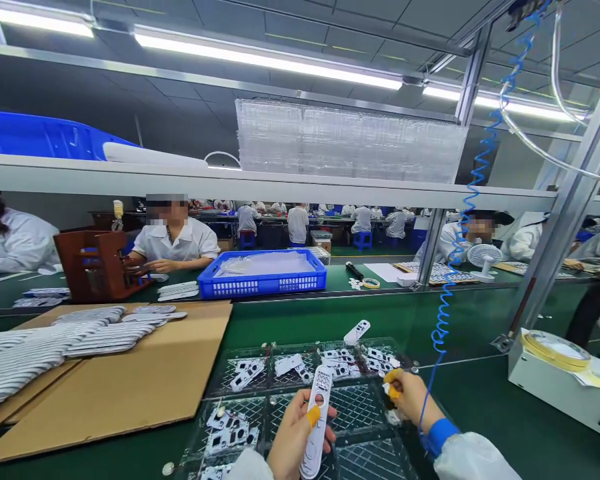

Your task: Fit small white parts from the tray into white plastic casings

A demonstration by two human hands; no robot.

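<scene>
L hand (296, 445) is gripping a long white plastic panel (316, 421), fingers wrapped behind, thumb in a yellow finger cot (313, 417) pressing on its face; panel is standing tilted, lower end hanging over the tray, w/ rows of small holes showing at top. R hand (411, 400) is holding a narrow pinch on a small white piece (390, 395), fingertips also in yellow cots; piece is mostly hidden, can't tell exactly what it is. Blue wrist strap (443, 437) is sitting on R wrist, blue coiled cord (473, 200) rising from near it.

Both hands are working right above a clear plastic grid tray (204, 403) holding loose white panels (245, 373); another white panel (357, 332) is lying at its far edge. Risks: small piece could drop into tray if the pinch slips, cots being smooth; panel could slide out of a one-hand grip; R arm could snag the cord or knock the far panel off.

L of tray, a cardboard sheet (130, 393) is carrying stacks of striped white strips (20, 353); R, a tape dispenser (550, 380) is standing on the green bench mat (460, 393). Across the bench, a co-worker (173, 240) is sitting behind a blue crate (263, 283); cord is the only thing hanging near the work.
</scene>
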